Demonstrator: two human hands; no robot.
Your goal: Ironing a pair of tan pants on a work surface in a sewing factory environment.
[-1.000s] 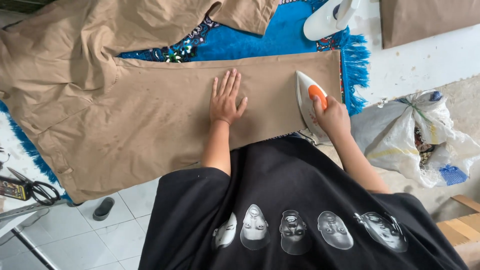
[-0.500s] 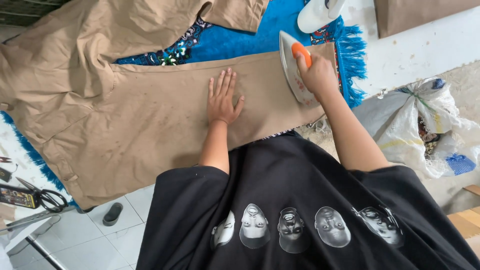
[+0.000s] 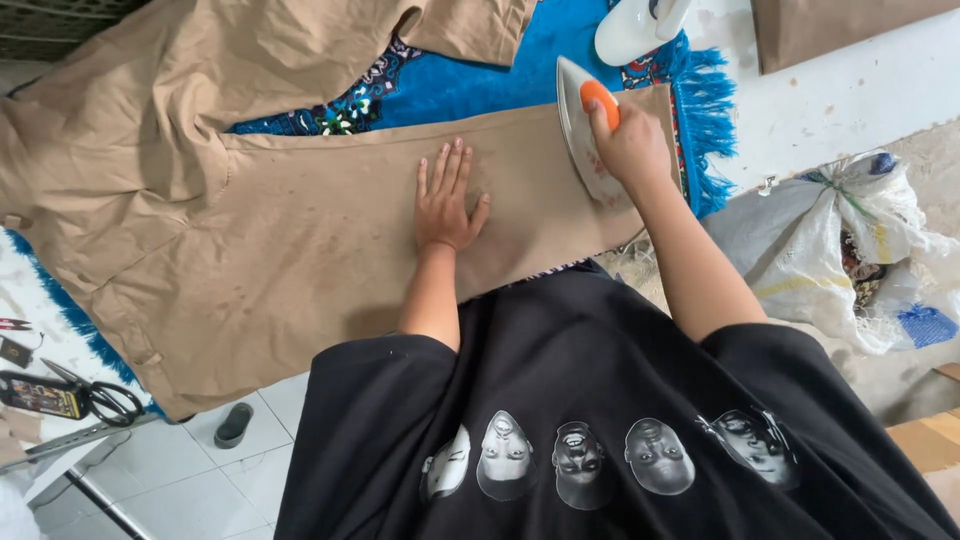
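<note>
Tan trousers point(image 3: 280, 240) lie spread over a blue patterned cloth point(image 3: 470, 80) on a table. My left hand point(image 3: 447, 200) rests flat, fingers apart, on the near trouser leg. My right hand point(image 3: 628, 145) grips the orange handle of a white clothes iron point(image 3: 582, 125), which stands on the same leg near its hem, at the right end beside the blue fringe point(image 3: 705, 120).
A white object point(image 3: 635, 30) sits at the far edge above the iron. Another tan cloth point(image 3: 830, 30) lies at top right. A white sack point(image 3: 850, 250) sits on the floor to the right. Scissors point(image 3: 100, 400) lie at lower left, a dark sandal point(image 3: 233, 425) on the tiles.
My right hand has slid the iron away from me along the trouser leg's hem end. My left hand stays flat on the same leg.
</note>
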